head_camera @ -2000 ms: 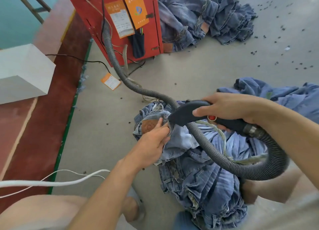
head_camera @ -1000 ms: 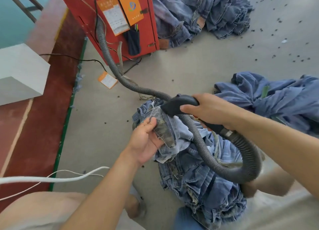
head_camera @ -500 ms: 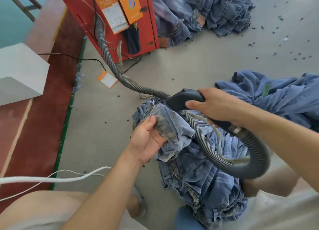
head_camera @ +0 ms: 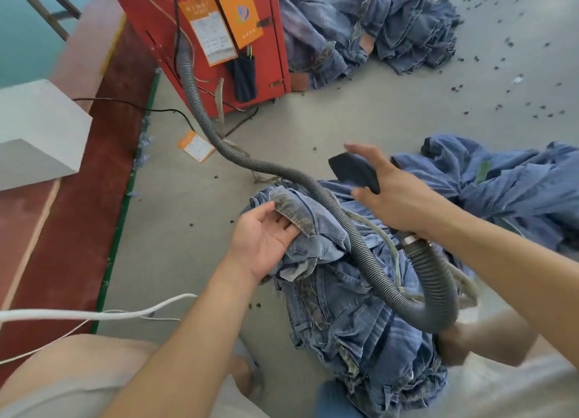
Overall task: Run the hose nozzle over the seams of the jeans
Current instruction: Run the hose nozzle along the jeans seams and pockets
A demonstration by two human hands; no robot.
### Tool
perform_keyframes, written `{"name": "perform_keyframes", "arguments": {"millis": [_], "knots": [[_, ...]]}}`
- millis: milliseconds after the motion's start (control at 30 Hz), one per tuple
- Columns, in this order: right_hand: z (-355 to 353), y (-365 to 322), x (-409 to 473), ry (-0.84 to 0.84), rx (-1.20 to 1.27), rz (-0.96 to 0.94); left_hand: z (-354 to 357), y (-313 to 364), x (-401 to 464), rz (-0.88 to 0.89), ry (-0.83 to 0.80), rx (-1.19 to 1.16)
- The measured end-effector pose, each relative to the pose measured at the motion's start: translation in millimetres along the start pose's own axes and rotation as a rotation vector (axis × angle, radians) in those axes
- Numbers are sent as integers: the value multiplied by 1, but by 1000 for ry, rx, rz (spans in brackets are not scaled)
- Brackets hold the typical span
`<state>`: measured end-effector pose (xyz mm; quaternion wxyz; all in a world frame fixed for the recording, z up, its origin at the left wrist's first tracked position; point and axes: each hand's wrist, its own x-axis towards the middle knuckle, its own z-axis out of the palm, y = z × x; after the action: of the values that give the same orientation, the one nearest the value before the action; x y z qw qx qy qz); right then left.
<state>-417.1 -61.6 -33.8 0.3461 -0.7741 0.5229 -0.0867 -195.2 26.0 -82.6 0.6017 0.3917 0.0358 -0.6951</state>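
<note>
A: Jeans (head_camera: 354,311) lie heaped on the floor (head_camera: 194,204) between the knees, near the middle of the scene, with one folded seam edge turned up at the heap's far left corner.

B: And the nozzle (head_camera: 352,171)?

A: Lifted clear of the cloth, just right of and beyond that seam, not touching it. To do this step well, I'd bring its mouth down flat on the turned-up edge and draw it slowly along the stitching, keeping the fold taut so the cloth isn't sucked in.

B: Who holds what?

A: Left hand (head_camera: 266,236) cups the fold from below, palm up, fingers loosely bent under the seam and thumb on its near side, a light pinch. Right hand (head_camera: 391,198) grasps the nozzle handle loosely, fingers partly spread, forefinger stretched over the top.

B: The hose (head_camera: 354,239)?

A: It loops across the heap, from the red machine (head_camera: 200,82) at far left round to the handle, so it may drag on the fold.
</note>
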Motion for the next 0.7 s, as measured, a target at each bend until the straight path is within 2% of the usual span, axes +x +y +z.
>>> {"name": "perform_keyframes", "arguments": {"millis": [100,267,433,567,700], "knots": [[13,-3,-4,-51,-7,-9,5,0,3,20,-9,-60],[35,-15,1,-19,-50,-30,22,-6,-2,-28,-191,-50],[23,-9,21,134,-32,-21,27,-11,2,-1,-154,119],[19,-7,28,128,90,35,19,-11,5,22,-179,70],[30,-12,27,90,147,7,16,-12,4,-3,-232,67]]}}
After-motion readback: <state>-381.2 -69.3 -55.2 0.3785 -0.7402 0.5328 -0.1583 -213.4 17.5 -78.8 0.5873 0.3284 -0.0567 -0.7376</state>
